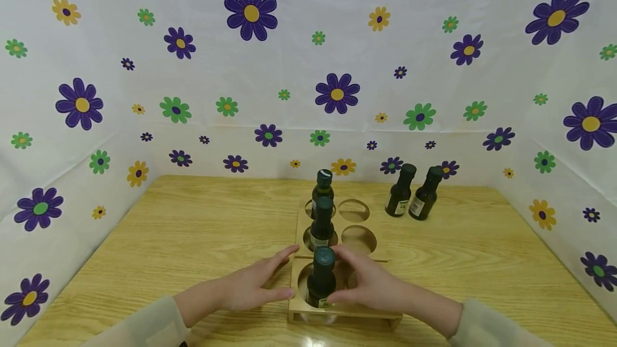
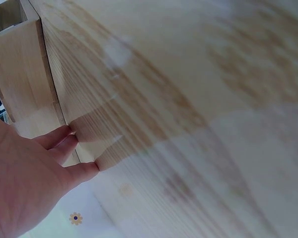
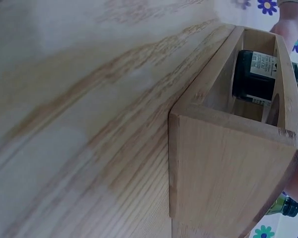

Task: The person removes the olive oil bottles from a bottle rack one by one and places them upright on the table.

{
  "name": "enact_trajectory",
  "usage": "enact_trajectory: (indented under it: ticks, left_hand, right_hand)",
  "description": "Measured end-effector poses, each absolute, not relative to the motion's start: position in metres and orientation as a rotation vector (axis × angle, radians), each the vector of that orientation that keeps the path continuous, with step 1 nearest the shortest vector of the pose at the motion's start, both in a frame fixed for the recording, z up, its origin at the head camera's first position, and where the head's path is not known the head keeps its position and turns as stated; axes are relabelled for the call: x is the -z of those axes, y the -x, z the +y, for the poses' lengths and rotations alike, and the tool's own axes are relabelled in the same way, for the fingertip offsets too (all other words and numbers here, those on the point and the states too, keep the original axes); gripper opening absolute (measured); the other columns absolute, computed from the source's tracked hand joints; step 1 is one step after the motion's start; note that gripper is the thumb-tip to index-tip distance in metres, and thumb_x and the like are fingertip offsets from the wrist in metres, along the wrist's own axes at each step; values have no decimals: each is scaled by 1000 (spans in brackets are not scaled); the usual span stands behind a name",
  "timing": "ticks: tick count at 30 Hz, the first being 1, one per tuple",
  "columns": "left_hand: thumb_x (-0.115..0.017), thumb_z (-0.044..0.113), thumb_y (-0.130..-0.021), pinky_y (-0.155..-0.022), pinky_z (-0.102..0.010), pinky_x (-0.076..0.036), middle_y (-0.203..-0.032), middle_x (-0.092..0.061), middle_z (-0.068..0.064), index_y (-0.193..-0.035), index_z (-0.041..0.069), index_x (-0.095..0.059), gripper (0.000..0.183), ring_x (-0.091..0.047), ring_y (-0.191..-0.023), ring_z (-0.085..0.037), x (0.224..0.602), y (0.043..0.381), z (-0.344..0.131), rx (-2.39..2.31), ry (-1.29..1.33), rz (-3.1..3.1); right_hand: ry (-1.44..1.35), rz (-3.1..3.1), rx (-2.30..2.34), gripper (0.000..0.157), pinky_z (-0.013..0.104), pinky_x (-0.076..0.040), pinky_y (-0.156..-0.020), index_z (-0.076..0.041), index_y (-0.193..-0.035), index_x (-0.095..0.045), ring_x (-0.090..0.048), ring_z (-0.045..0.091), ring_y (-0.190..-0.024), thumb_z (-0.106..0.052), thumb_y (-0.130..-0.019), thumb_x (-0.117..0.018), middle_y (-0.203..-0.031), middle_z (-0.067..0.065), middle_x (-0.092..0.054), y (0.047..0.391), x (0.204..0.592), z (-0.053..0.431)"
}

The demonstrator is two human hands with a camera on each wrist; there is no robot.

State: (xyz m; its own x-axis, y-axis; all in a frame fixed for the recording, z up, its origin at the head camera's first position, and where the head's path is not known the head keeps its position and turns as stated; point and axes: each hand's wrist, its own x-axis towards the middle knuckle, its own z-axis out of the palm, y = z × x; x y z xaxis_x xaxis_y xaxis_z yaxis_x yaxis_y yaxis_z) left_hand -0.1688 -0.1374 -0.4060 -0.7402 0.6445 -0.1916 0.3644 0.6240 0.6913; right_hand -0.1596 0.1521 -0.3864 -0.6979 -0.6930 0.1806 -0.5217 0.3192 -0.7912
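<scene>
A dark green glass bottle (image 1: 321, 280) with a pale label stands in the front left hole of a wooden bottle rack (image 1: 347, 308). My right hand (image 1: 373, 281) holds this bottle from the right, thumb at the front and fingers behind. In the right wrist view, the bottle's lower part (image 3: 256, 69) shows inside the rack. My left hand (image 1: 248, 283) is at the rack's left side, fingers extended. The left wrist view shows its fingertips (image 2: 89, 169) by the rack's side and the table. Two similar bottles stand behind, a middle bottle (image 1: 322, 224) and a rear bottle (image 1: 323, 189).
On the table (image 1: 217, 218), two more dark bottles, one left (image 1: 399, 194) and one right (image 1: 425, 197), stand behind and to the right of the rack. Round holes (image 1: 359, 237) show along the rack's right column. A flower-patterned white cloth (image 1: 289, 63) surrounds the table.
</scene>
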Motion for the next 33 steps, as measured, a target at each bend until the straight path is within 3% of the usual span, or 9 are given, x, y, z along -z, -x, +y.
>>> enact_trajectory:
  ticks: [9, 18, 33]
  left_hand:
    - [-49, 58, -96, -109, -58, -25, -155, -31, -10, -154, 45, -3, 75, -27, -140, -30, 405, 169, -138, -905, -793, 2409]
    - [-49, 58, -96, -109, -58, -25, -154, -31, -11, -155, 42, -4, 75, -27, -140, -31, 405, 170, -137, -906, -799, 2407]
    - [-49, 58, -96, -109, -58, -25, -154, -33, -11, -155, 42, -4, 75, -29, -140, -30, 406, 169, -137, -907, -807, 2418]
  right_hand:
    - [1109, 2209, 1364, 63, 34, -44, -99, -13, -140, -46, -54, 17, -116, -24, -86, -76, -128, 2, -56, 161, 388, 149]
    - [1126, 2238, 1316, 62, 34, -44, -98, -12, -140, -47, -54, 15, -116, -25, -86, -75, -126, -4, -57, 161, 389, 148]
    - [1151, 2279, 1303, 62, 34, -44, -98, -11, -139, -47, -54, 14, -115, -27, -86, -75, -125, -2, -58, 162, 390, 149]
